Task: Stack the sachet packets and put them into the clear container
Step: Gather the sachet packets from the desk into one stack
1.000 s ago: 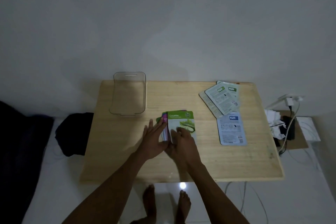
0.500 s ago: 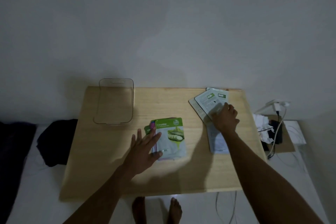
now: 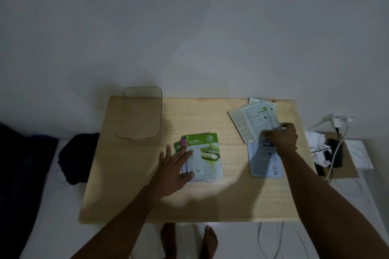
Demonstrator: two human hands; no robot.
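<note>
Pinching the near edge of the pale sachets [image 3: 255, 121] at the surface's [image 3: 136, 185] far right, the right hand [image 3: 282, 137] closes its grip. Left hand [image 3: 174, 166] lies spread flat, touching the cucumber stack's [image 3: 205, 157] left edge; the clear container [image 3: 141, 113] sits empty, far left.

Single head-worn wide-angle view, looking forward and down.

Set above the near edge of the worktop [image 3: 210, 200], facing the white wall [image 3: 189, 27] behind it. Close enough to take in the whole worktop, both forearms reaching in from below, bare feet [image 3: 189, 239] on the floor at the bottom edge. Upper half filled by wall. Straight lines bowed toward the borders. No second view to compare.
</note>
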